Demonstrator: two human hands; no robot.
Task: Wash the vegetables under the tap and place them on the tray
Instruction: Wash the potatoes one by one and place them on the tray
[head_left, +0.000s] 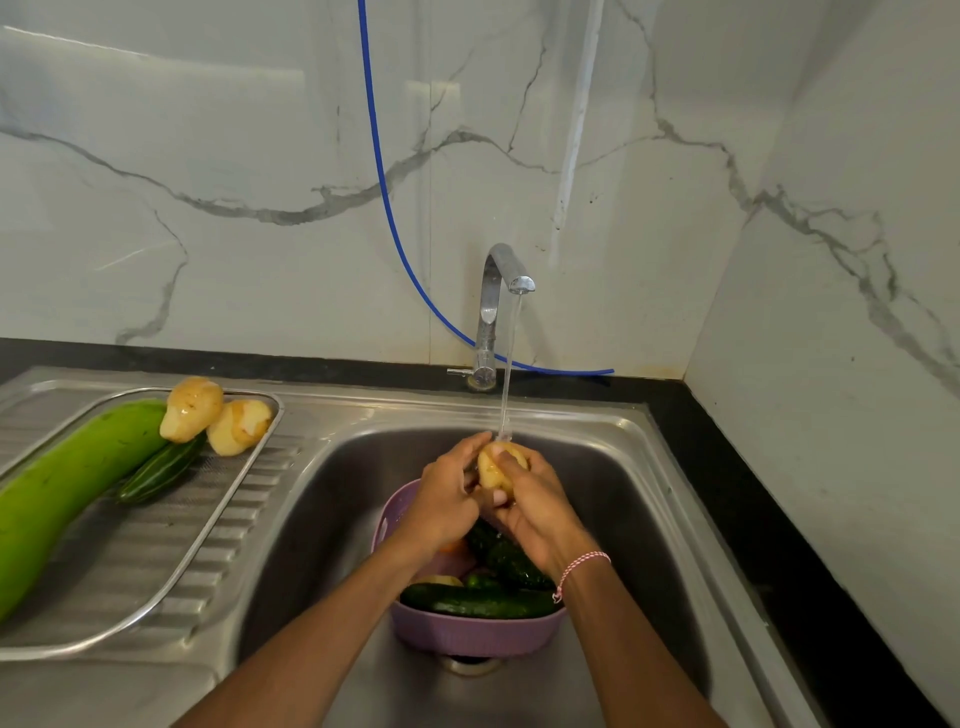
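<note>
Sink (337, 519) viewed from above, tap (493, 312) running at the middle of its back edge. A thin water stream (506, 384) falls onto a potato (501, 467), held over the back half of the basin. The left hand (447, 499) curls round the potato's left side. The right hand (535, 512) wraps it from the right and below, one fingertip pressed on its front. Only the upper face of the potato shows; the rest is covered by fingers. A pink-and-white thread bracelet (582, 566) circles the right wrist.

Below the hands a purple basket (467, 634) stands on the sink floor, over the drain (470, 662), of which only a sliver shows. It holds dark green cucumbers (478, 603). The forearms hide much of its contents; an orange item (454, 545) under the left wrist and a pale one (441, 579) beside it cannot be identified.

On the drainboard to the left lies the tray (130, 561). At its far right corner rest two washed potatoes (191, 409), touching each other. A small cucumber (161, 470) lies beneath them against a long bottle gourd (67, 483), which is cut off by the left frame edge.

A blue hose (384, 171) runs down the marble wall behind the tap; its upper end leaves the frame.
</note>
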